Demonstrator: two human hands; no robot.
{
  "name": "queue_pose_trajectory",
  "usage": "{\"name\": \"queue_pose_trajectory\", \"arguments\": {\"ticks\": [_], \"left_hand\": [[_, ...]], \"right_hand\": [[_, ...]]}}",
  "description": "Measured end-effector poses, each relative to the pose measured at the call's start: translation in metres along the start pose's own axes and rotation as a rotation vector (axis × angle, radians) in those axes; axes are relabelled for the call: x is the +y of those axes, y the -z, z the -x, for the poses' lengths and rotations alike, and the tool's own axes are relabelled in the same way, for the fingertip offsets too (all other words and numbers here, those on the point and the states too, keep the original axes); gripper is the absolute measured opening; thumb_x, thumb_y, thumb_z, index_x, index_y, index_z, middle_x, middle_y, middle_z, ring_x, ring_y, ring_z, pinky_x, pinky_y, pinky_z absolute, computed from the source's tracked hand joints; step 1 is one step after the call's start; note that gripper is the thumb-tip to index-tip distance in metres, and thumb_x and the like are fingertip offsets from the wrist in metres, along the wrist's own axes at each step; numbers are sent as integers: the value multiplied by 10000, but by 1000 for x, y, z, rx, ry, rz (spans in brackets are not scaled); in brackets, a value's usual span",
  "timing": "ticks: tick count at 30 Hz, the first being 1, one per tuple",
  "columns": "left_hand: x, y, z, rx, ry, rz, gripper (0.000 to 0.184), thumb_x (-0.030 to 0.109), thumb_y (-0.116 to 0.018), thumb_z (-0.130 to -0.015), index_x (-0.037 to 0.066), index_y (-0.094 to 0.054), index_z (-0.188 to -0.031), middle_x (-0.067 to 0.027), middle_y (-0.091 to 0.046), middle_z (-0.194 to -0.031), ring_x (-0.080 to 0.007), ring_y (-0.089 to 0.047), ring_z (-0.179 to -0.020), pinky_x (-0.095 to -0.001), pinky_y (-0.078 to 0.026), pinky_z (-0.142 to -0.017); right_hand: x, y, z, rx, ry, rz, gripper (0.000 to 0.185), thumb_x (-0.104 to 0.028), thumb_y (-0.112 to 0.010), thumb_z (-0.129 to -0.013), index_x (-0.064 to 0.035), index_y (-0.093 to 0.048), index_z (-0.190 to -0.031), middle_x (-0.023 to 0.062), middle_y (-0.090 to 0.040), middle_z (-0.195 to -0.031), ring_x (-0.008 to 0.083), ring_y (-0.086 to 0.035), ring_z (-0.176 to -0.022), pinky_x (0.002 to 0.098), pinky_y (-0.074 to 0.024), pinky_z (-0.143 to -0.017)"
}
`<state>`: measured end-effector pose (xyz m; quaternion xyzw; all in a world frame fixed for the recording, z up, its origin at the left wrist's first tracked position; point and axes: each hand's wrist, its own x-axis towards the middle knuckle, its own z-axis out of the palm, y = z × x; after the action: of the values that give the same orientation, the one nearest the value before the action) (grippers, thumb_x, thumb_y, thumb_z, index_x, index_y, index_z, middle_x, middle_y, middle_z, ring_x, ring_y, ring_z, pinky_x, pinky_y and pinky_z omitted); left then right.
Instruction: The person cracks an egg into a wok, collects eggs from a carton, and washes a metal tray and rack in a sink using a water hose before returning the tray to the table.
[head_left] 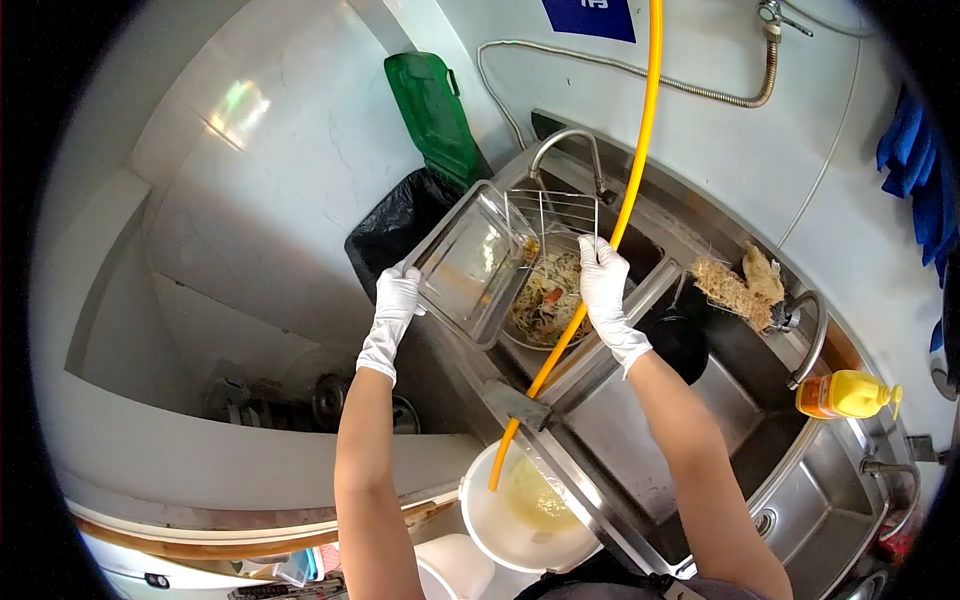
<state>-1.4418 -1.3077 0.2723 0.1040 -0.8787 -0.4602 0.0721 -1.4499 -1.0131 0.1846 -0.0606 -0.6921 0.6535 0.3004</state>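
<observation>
My left hand (397,298), in a white glove, is closed on the near left edge of a shiny rectangular tray (468,258), which is tilted above the left sink. My right hand (606,292), also gloved, is closed at the near right end of a wire rack (541,212). The rack slants over the sink beside the tray. Beneath them a round strainer or bowl holds food scraps (553,290), noodle-like strands with orange bits. A yellow hose (648,110) passes close by my right hand.
A green-lidded bin (428,105) with a black liner stands behind the tray. The hose ends in a white bucket (478,520) of yellowish water. At right are a black pan (680,347), fibre scrubbers (735,285), a yellow bottle (845,395) and curved taps (812,345).
</observation>
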Motion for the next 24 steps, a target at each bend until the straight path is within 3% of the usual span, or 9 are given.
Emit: {"name": "queue_pose_trajectory", "arguments": {"ticks": [6,7,11,14,15,18,22,24], "left_hand": [[-4,3,3,20,33,-43,368,133,-488,-867,-8,-575,-1196,-67,-586,-701,-154,-533,-441,-287,-490,-360],[-4,3,4,32,22,-47,369,135,-491,-868,-8,-573,-1199,-68,-586,-701,-154,-533,-440,-288,-490,-359],[-14,2,-1,63,20,-50,368,148,-501,-877,-13,-568,-1201,-91,-609,-732,-162,-554,-453,-288,-495,-369],[-9,3,0,71,22,-94,363,152,-509,-880,-11,-567,-1198,-107,-624,-755,-166,-568,-459,-289,-499,-380],[-6,4,1,59,21,-106,358,152,-508,-881,-10,-570,-1194,-109,-627,-761,-168,-573,-461,-289,-500,-383],[3,8,6,48,-12,-99,341,151,-502,-885,-4,-579,-1179,-109,-628,-762,-174,-574,-452,-292,-499,-384],[1,11,8,65,20,-125,326,148,-481,-895,1,-590,-1164,-100,-623,-750,-175,-560,-430,-291,-492,-380],[0,11,8,61,21,-80,325,147,-482,-894,2,-591,-1164,-96,-620,-745,-171,-550,-419,-286,-489,-376]], "right_hand": [[20,3,0,86,185,100,218,-189,-599,-899,17,-660,-933,134,-620,-691,196,-567,-580,291,-464,-586],[15,11,2,5,-57,86,210,-176,-600,-899,19,-660,-947,133,-629,-714,178,-570,-612,281,-463,-612],[12,12,4,62,-5,-97,182,-148,-623,-896,18,-662,-961,-33,-548,-675,46,-426,-592,207,-377,-543],[4,12,11,-7,-160,-216,181,-138,-605,-898,28,-659,-944,42,-571,-645,95,-506,-569,261,-435,-545],[-22,17,17,-58,-294,-384,177,-139,-608,-897,26,-663,-934,15,-556,-640,79,-484,-566,249,-419,-532],[-3,16,22,-38,-126,-142,177,-141,-612,-893,25,-661,-932,22,-554,-629,87,-469,-549,254,-413,-528],[14,18,16,76,57,-82,181,-140,-608,-894,27,-658,-946,42,-564,-635,90,-467,-561,262,-410,-539],[10,18,20,45,-61,-192,177,-137,-607,-896,27,-657,-941,34,-563,-637,86,-472,-569,256,-413,-545]]}}
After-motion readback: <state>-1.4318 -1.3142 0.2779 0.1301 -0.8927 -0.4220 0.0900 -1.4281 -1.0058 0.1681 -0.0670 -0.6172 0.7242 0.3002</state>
